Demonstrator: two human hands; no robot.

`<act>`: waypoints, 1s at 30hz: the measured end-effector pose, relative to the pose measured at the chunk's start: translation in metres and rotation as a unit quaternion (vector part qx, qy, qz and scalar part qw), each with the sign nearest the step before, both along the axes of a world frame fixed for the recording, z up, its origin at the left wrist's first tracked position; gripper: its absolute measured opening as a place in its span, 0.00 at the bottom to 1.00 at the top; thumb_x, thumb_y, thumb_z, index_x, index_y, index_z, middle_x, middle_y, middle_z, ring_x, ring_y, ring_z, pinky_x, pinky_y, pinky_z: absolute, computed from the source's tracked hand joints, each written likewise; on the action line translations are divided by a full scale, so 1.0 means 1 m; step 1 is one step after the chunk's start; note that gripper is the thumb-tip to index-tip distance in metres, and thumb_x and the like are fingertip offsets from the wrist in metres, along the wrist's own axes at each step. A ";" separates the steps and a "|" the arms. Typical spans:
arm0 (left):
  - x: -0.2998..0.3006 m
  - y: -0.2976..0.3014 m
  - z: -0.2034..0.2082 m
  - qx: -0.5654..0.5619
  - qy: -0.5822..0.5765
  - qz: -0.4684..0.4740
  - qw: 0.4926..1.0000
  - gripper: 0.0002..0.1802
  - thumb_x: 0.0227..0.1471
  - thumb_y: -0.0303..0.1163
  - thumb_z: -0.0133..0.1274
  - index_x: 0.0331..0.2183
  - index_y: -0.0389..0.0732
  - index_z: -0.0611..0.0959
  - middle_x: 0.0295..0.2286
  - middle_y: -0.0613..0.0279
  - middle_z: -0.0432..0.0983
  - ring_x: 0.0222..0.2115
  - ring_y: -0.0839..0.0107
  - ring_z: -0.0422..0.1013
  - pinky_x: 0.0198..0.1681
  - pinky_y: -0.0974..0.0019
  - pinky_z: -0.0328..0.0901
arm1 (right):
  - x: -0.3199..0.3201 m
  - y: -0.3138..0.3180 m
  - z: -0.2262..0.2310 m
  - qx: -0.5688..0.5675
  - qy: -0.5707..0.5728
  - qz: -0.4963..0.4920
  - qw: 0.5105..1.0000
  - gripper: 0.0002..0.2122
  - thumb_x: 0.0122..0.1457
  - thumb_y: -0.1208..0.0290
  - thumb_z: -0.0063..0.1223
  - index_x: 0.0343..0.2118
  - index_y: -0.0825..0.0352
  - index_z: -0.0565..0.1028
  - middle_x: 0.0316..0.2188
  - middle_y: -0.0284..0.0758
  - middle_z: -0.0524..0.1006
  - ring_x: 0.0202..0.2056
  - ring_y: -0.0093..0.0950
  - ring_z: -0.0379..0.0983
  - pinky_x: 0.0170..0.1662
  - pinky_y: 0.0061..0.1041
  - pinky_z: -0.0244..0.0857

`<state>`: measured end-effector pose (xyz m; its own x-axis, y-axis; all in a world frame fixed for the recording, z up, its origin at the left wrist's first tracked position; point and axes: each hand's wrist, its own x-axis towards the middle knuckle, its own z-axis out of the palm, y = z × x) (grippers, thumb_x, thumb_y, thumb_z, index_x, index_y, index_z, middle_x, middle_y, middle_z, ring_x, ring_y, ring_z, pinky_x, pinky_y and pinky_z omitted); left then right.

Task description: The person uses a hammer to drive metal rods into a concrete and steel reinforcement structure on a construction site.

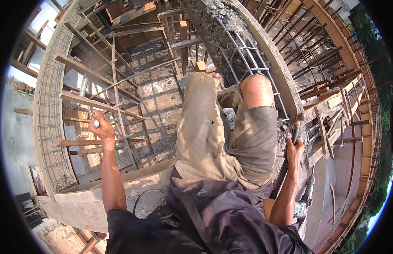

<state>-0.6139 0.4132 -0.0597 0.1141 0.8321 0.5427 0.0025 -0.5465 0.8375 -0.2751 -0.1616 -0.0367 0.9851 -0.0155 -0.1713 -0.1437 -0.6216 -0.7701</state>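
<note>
My left hand (102, 125) is raised over the open timber framework, closed around a metal rod (96, 123) whose pale end shows at the fist. Just beyond it is a grey metal cylinder (83, 86); whether it belongs to the same rod I cannot tell. My right hand (294, 149) grips a hammer (283, 175) by its black handle, beside my right knee. The hammer's head (299, 116) points away from me, above an orange collar, close to the concrete edge. A green and black power tool (301, 207) lies beside my right forearm.
I sit on a concrete beam (82, 207). Exposed steel bars (243, 51) run along a broken concrete channel ahead. Wooden props and planks (95, 101) cross a deep opening at left. More timber formwork (327, 51) stands at right. A black cable (139, 194) loops near my left side.
</note>
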 end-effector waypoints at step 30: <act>-0.164 -0.138 -0.067 -0.222 0.548 -0.064 0.804 0.17 0.61 0.43 0.50 0.35 0.39 0.82 0.35 0.56 0.77 0.37 0.50 0.74 0.42 0.54 0.68 | -0.049 0.036 -0.079 -0.397 -0.016 0.047 0.916 0.28 0.61 0.46 0.49 0.49 0.72 0.71 0.41 0.51 0.74 0.45 0.50 0.70 0.46 0.44 0.63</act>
